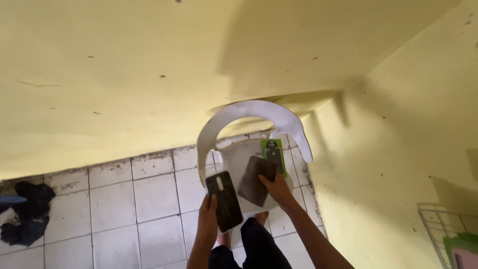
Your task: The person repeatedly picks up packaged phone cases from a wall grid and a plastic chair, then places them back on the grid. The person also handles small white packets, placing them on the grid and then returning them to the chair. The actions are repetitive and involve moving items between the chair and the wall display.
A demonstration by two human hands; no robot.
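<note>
My left hand [207, 217] grips a dark phone [224, 200] by its lower left edge, its back with a small camera opening facing up. My right hand [277, 188] holds a flat dark rectangular piece [255, 180], like a phone cover or panel, by its right edge. Both are held above the seat of a white plastic chair [251, 112]. A green packaged item [274, 155] with a dark insert lies on the chair seat just beyond my right hand.
The chair stands in a corner of yellow walls on a white tiled floor [124, 199]. A dark bundle of cloth [29, 211] lies on the floor at far left. A wire rack [448, 229] hangs on the right wall. My legs are below.
</note>
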